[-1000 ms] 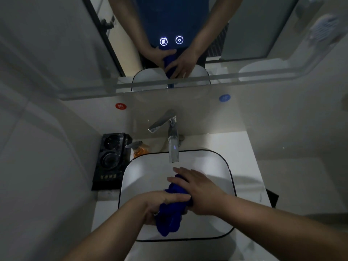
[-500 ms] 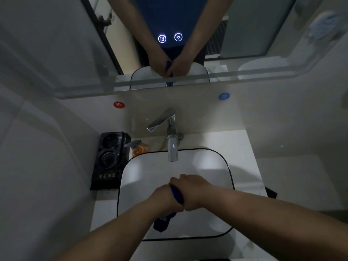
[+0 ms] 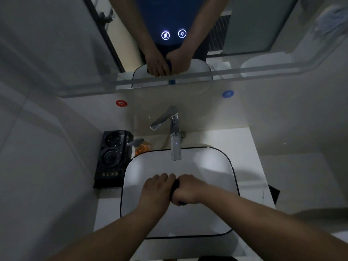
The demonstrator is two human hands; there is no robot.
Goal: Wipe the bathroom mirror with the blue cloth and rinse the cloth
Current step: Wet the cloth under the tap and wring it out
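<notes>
Over the white basin, my left hand and my right hand are pressed together, both closed around the blue cloth. Only a thin dark strip of cloth shows between the fists, plus a bit under the right hand. The chrome tap stands just behind the hands; I see no water stream. The mirror fills the wall above and reflects the arms and clenched hands.
A black holder with two round cups and an orange soap dispenser sit left of the basin. Red and blue stickers mark the wall. Two lit touch icons glow on the mirror. The white counter extends right.
The cloth hung loose below my hands a second ago; both fists have since closed tight around it and twisted, so almost all of it is hidden now.
</notes>
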